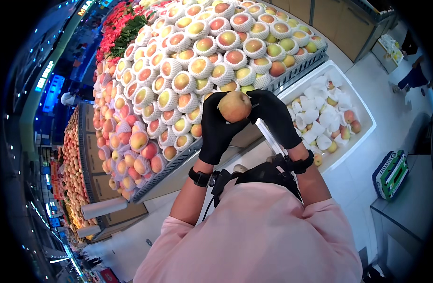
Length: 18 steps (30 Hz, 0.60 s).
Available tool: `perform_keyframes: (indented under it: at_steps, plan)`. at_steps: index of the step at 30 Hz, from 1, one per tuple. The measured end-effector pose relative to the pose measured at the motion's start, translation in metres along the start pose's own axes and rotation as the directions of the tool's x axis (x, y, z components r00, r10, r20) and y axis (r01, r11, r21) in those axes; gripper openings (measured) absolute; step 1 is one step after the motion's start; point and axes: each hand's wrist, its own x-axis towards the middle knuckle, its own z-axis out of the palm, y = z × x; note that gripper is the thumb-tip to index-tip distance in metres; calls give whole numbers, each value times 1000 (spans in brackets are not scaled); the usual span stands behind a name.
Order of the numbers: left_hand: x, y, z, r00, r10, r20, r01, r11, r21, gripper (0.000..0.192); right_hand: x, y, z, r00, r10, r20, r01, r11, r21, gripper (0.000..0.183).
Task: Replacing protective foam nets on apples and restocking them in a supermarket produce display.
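A bare reddish-yellow apple (pixel 235 108), without a foam net, is held up in front of me with its stem hollow toward the upper right. My left hand (pixel 218 132), in a black glove, cups it from the left and below. On the other side, the gloved fingers of my right hand (pixel 273 115) close against the apple's right edge. Just beyond my hands rises a sloped display of apples in white foam nets (pixel 198 67). To the right of my right hand stands a white foam box (pixel 365 120) holding apples and loose white foam nets (pixel 317 102).
A dark slatted rail (pixel 167 169) edges the display. Red poinsettias (pixel 114 30) stand at its far left, above pinkish apples (pixel 124 138). A plastic bag roll (pixel 103 208) juts out at the lower left. A printed carton (pixel 390 175) rests on a grey counter (pixel 411 198). Another person (pixel 411 76) is at the far right.
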Motion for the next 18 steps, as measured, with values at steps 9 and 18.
perform_keyframes:
  at_steps: [9,18]
  plan:
    - [-10,-4,-4,919,-299,256,393,728,-561,60,-17,52,-131,986,134,-97,-159,615,-772,30]
    - [-64,-62,-39,978,-173,113,165,983,81,67,-94,133,-303,914,188,-359,-377,66,-924,26]
